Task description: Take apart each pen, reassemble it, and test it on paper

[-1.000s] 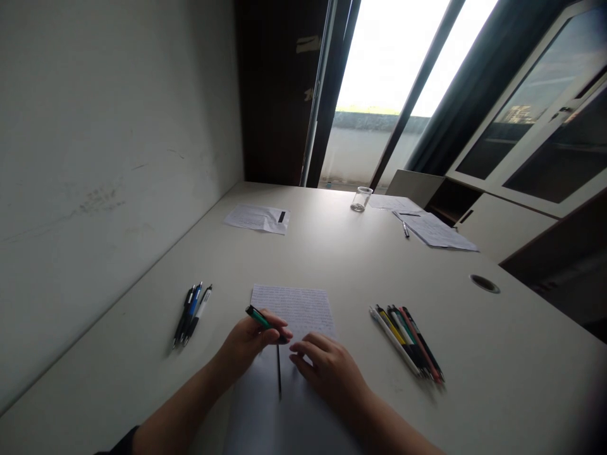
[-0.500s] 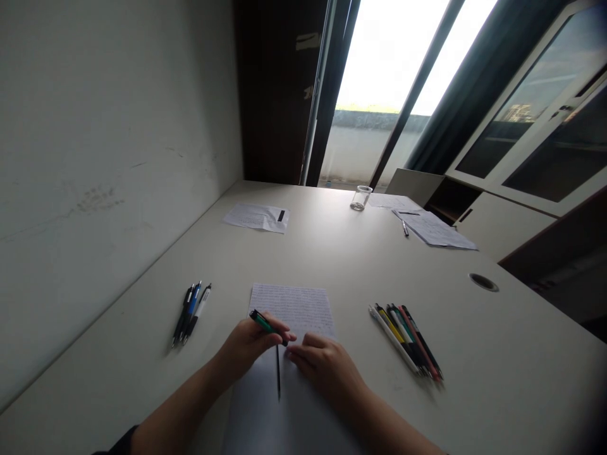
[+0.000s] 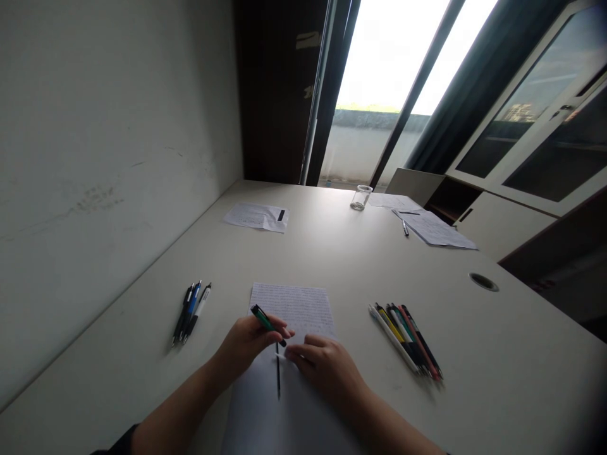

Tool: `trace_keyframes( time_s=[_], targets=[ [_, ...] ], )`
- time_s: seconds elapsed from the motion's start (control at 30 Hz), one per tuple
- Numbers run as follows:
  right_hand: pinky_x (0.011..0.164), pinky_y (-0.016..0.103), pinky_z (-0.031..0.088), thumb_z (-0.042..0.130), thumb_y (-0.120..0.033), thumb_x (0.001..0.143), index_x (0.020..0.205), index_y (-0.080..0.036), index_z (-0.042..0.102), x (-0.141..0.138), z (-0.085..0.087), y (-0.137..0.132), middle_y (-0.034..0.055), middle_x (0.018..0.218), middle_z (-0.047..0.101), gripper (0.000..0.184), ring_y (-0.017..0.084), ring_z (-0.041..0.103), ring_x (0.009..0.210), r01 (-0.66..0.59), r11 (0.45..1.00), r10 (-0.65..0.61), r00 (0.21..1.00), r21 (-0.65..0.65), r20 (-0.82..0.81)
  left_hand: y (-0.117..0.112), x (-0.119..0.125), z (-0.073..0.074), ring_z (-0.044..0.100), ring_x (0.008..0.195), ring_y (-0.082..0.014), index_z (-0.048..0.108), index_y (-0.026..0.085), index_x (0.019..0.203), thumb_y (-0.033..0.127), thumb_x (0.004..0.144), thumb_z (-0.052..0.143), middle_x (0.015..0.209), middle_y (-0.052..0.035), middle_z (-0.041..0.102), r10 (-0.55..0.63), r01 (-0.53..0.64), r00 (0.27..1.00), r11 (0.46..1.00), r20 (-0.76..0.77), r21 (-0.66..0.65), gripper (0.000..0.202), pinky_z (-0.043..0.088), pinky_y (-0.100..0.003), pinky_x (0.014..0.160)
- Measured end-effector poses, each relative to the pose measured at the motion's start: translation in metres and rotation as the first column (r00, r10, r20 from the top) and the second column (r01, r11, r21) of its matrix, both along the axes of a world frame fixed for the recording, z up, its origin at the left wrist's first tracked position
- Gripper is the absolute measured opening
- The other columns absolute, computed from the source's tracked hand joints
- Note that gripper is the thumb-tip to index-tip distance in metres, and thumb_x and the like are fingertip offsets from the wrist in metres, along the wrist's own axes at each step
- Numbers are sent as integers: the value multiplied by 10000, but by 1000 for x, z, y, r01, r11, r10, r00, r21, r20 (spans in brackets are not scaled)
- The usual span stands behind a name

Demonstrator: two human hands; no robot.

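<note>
My left hand is closed around a green and black pen, held slanted above the paper with its lower end toward my right hand. My right hand is closed in a pinch, low over the sheet; a small whitish sliver sticks out from its fingertips, too small to name. Between the two hands a thin dark pen refill lies on the paper, its point toward me. Under both hands is a sheet of paper with handwritten lines at its far part and a blank near part.
Several pens lie side by side on the right, and three more pens on the left. Farther back are a creased paper, a glass and stacked papers with a pen. A wall borders the left side.
The pen in my left hand has lifted slightly, and its lower end is now apart from my right fingers. A small whitish sliver now shows at my right fingertips.
</note>
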State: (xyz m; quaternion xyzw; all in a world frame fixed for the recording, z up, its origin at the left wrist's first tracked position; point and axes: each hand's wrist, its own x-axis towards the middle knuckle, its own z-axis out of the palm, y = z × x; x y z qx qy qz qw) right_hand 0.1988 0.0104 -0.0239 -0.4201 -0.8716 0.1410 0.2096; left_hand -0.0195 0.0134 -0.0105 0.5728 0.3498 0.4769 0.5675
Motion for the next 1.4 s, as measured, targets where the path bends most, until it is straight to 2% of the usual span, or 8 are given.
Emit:
trace_keyframes(
  time_s=[0.2, 0.47, 0.6, 0.73, 0.87, 1.13, 1.4],
  targets=[
    [646, 218, 453, 660, -289, 897, 994, -271, 743, -2, 1, -2, 11, 823, 705, 129, 138, 672, 686, -21, 998, 22, 1000, 56, -15, 1, -1, 0, 719, 968, -276, 678, 138, 978, 295, 874, 682, 940, -107, 765, 62, -61, 998, 998, 8, -4, 188, 552, -441, 907],
    [654, 235, 451, 678, -271, 894, 1032, -262, 710, -9, 4, 1, 12, 880, 689, 142, 148, 662, 723, -47, 994, 37, 994, 98, 98, 3, -1, 0, 722, 957, -280, 672, 138, 975, 310, 875, 679, 924, -112, 765, 150, -150, 988, 989, 31, 10, 199, 551, -450, 915],
    [631, 236, 422, 655, -257, 914, 951, -255, 715, -14, 6, 1, 7, 825, 658, 71, 137, 625, 701, -83, 987, 64, 989, 139, 133, 3, -2, 0, 725, 948, -280, 664, 136, 974, 312, 876, 680, 918, -112, 766, 167, -168, 984, 986, 57, 4, 202, 554, -451, 910],
    [630, 253, 410, 606, -204, 934, 817, -217, 670, -17, 8, 0, 7, 783, 626, 134, 146, 600, 704, -116, 976, 83, 981, 186, 174, 2, -2, 2, 724, 954, -278, 656, 141, 981, 316, 883, 671, 923, -106, 764, 168, -169, 984, 986, 59, 12, 201, 553, -450, 908],
    [637, 258, 417, 616, -150, 898, 796, -193, 628, -17, 7, -1, 16, 785, 618, 111, 154, 594, 707, -123, 969, 94, 985, 215, 142, 1, -1, 5, 726, 947, -276, 650, 141, 969, 313, 887, 667, 912, -103, 762, 190, -190, 981, 982, 44, 9, 191, 553, -445, 903],
    [678, 256, 446, 597, -60, 832, 850, -188, 594, -13, -4, 1, 19, 832, 595, 129, 162, 580, 751, -88, 981, 77, 994, 173, 73, 0, -2, 7, 722, 959, -278, 645, 145, 981, 313, 899, 651, 925, -104, 760, 190, -190, 982, 982, 19, 18, 187, 551, -456, 908],
    [683, 267, 475, 596, -21, 800, 871, -178, 580, -11, -2, 2, 25, 854, 578, 173, 170, 569, 760, -97, 987, 90, 994, 130, 62, 0, -2, 11, 721, 953, -272, 645, 142, 975, 322, 899, 650, 917, -103, 761, 183, -184, 983, 983, 13, 24, 196, 553, -454, 904]
  ],
)
